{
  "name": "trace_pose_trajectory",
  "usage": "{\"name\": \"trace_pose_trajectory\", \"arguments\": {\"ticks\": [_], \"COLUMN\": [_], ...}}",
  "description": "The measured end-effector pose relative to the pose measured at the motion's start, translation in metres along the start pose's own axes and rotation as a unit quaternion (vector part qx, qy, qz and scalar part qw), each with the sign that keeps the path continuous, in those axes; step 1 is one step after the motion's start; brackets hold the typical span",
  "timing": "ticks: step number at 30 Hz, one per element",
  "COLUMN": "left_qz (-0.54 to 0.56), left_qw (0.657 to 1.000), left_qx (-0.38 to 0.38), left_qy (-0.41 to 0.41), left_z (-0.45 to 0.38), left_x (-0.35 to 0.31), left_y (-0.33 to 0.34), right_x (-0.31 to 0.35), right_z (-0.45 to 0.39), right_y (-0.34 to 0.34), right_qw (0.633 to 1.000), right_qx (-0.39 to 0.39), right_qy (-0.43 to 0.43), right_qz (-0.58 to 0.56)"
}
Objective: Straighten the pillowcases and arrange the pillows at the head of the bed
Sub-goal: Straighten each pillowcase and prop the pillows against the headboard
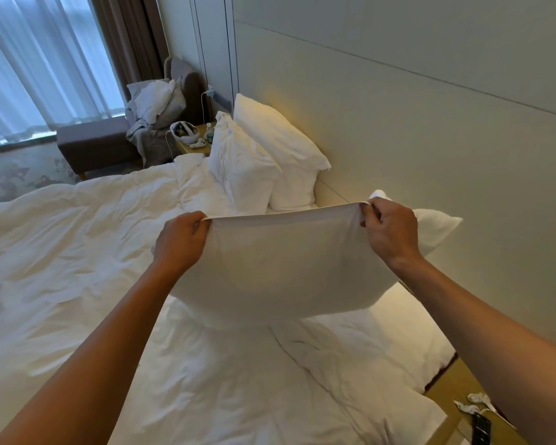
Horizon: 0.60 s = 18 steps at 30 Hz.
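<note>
Head view: a person is holding a white pillow (280,268) up over the bed (77,252). The left hand (180,242) and right hand (389,229) are each pinching a corner of the pillowcase's top edge, pulling it taut so the filling is probably dropping and the case smoothing. Two pillows (264,162) are leaning upright against the headboard wall (398,123) on the far side. Another pillow (437,226) is lying just behind the right hand, beside the wall. A rumpled duvet is spreading below, leaving open room to lower the pillow. A bedside counter (446,399) is sitting near the right arm.
</note>
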<state>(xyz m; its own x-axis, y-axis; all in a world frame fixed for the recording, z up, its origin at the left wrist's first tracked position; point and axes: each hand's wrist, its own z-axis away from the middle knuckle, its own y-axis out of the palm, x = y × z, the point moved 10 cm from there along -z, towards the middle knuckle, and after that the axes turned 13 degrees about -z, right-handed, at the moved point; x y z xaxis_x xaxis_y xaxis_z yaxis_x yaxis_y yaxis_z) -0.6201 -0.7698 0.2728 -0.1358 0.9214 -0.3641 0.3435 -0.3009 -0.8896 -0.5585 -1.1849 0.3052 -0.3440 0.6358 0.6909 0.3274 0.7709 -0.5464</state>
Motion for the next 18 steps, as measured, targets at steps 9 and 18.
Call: {"name": "trace_pose_trajectory", "arguments": {"ticks": [9,18], "left_qz": [0.049,-0.037], "left_qw": [0.998,0.990], "left_qx": [0.025,0.138], "left_qy": [0.007,0.012], "left_z": [-0.002,0.010], "left_x": [-0.049,-0.102], "left_y": [0.042,0.136], "right_x": [-0.061,-0.196], "right_z": [0.003,0.050], "right_y": [-0.038,-0.022], "right_qw": [0.997,0.984], "right_qx": [-0.032,0.082], "right_qy": [0.064,0.156], "right_qz": [-0.013,0.012]}}
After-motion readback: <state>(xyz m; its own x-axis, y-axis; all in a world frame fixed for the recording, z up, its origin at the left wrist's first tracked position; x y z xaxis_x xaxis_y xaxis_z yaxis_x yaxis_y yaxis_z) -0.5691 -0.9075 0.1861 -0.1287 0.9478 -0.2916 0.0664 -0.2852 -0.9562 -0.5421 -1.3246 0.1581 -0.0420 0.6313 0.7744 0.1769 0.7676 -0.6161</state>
